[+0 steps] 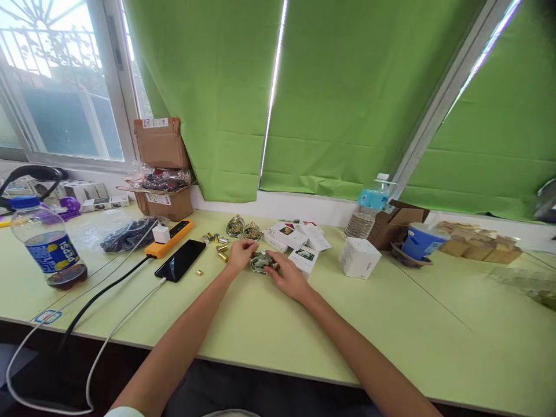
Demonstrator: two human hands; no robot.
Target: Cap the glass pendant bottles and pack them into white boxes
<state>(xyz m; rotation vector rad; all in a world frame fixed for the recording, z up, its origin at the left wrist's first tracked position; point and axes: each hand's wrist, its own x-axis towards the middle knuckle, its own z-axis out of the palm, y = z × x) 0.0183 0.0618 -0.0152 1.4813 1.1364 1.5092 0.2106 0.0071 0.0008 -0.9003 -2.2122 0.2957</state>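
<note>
A small glass bottle [259, 263] with a dark ornate pattern sits on the table between my hands. My right hand [292, 279] holds its right side between thumb and fingers. Pinched together just above the bottle's upper left, the fingers of my left hand [240, 256] hide whatever they hold. Two similar patterned glass bottles, one [235, 226] beside another [252, 231], stand behind my hands. Several shiny gold and silver cylinders [222, 253] are scattered to the left, with a small gold ring-like piece [199, 272] nearer me.
White boxes and printed cards [289, 234] lie behind my right hand; a white box [359, 258] stands farther right. A black phone [180, 260], orange power strip [169, 237] and Pepsi bottle [50, 246] are left. A water bottle [362, 217] and blue cup [420, 242] stand right.
</note>
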